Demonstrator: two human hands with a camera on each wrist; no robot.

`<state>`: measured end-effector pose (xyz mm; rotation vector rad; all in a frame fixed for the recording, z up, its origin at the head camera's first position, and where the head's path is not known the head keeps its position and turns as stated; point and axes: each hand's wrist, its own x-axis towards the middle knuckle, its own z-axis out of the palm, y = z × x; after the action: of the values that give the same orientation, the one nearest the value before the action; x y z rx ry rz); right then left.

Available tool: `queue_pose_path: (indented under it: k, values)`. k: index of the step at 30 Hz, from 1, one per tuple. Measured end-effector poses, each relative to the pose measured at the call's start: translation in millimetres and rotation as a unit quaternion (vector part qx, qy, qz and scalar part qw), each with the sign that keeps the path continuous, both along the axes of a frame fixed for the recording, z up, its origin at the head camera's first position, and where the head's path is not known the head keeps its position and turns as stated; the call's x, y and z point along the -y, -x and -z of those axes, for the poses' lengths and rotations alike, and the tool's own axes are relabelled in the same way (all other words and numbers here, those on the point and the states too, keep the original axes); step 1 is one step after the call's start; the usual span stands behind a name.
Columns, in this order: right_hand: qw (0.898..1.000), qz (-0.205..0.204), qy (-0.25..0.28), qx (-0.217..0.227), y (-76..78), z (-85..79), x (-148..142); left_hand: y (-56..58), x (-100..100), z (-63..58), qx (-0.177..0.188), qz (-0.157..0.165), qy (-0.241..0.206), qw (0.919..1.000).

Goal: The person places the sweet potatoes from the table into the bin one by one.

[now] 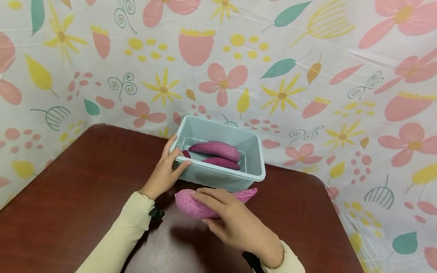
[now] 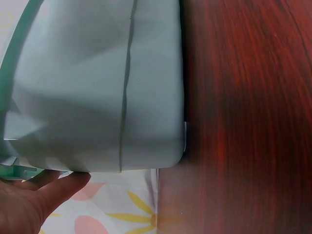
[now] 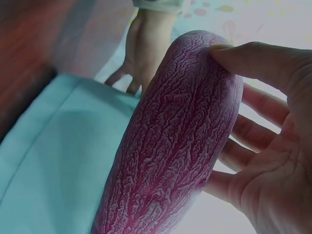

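Observation:
My right hand holds a purple sweet potato with wrinkled skin just in front of the bin. In the right wrist view the thumb presses one face of this sweet potato, and the fingers wrap behind it. A pale blue-green plastic bin stands on the table. My left hand grips its left front corner at the rim, seen from below in the left wrist view. Inside the bin lie a purple sweet potato, another partly hidden by the front wall, and a small purple tip.
The dark reddish-brown table extends to both sides of the bin. A white cloth with flowers and leaves hangs behind and at the sides, close to the bin's back. Black straps sit at the wrists.

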<state>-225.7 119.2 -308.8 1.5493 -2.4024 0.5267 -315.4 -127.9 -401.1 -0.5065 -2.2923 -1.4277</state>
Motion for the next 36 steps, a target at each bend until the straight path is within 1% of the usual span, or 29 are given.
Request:
queue_pose_path:
  k: [3, 7, 10, 14, 21, 26, 32, 36]
  values:
    - [1.000, -0.004, 0.013, -0.015, 8.0, -3.6, -1, 0.2, 0, 0.0, -0.001, 0.003, -0.003, 1.0000]
    - [1.000, 0.006, 0.023, -0.016, 16.1, -9.6, -1, 0.0, 0, 2.3, -0.009, 0.009, -0.010, 0.9999]
    - [0.999, 0.011, 0.025, -0.019, 18.4, -14.5, 0, 0.6, -2, 4.5, -0.012, 0.015, -0.014, 0.9997]
    - [0.999, 0.003, 0.026, -0.031, 21.3, -21.2, 2, 1.7, -3, 5.7, -0.011, 0.015, -0.015, 0.9997]
    - [0.999, 0.012, 0.034, -0.019, 33.2, -32.3, 5, 1.5, -2, 2.9, -0.010, 0.008, -0.010, 0.9999]
    - [0.999, 0.012, 0.039, -0.010, 44.5, -32.5, 8, 0.8, -2, 2.4, 0.000, 0.006, -0.011, 0.9999]
    - [0.999, 0.024, 0.039, 0.006, 60.3, -31.9, 13, 1.4, -1, 1.7, -0.001, 0.005, -0.007, 1.0000]
    - [0.999, 0.024, 0.046, 0.014, 72.8, -31.3, 17, 0.7, 0, 1.0, -0.001, 0.012, -0.003, 0.9999]
